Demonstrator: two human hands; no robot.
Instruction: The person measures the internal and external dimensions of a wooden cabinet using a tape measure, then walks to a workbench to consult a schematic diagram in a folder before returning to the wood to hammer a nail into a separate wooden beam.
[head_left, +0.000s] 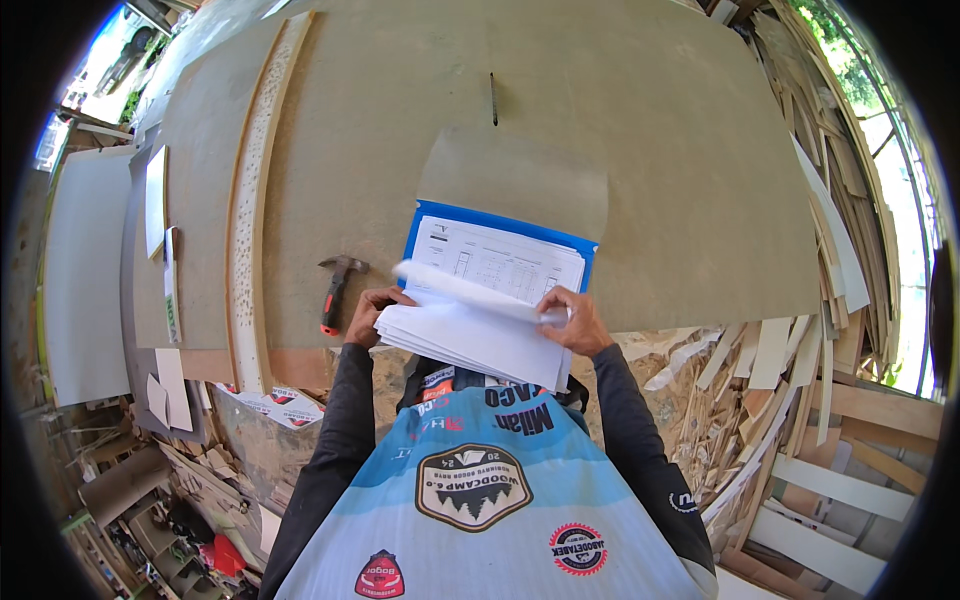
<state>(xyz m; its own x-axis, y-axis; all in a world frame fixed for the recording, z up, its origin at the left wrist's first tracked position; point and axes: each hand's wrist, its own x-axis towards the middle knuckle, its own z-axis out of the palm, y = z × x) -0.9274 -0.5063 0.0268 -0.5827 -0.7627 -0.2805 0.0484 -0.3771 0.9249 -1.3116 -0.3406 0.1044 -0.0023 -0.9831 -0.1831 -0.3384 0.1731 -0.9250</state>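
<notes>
A blue folder (431, 208) lies at the near edge of the large board, with a printed drawing sheet (500, 258) on it. Against my body, a stack of white paper sheets (470, 345) hangs folded back over the near edge, one sheet curling up in the middle. My right hand (580, 322) pinches the right edge of the sheets between thumb and fingers. On the other side, my left hand (376, 314) is closed at the left edge of the stack, its fingertips partly hidden by paper. A claw hammer (340, 290) with a red and black handle lies just left of my left hand.
The wide brown board (680, 200) fills the work surface. A dark pencil-like stick (493, 100) lies toward its far side. A long speckled wooden strip (250, 220) runs along the left. Stacked wood offcuts (810, 150) crowd the right, and scraps (690, 440) litter the floor.
</notes>
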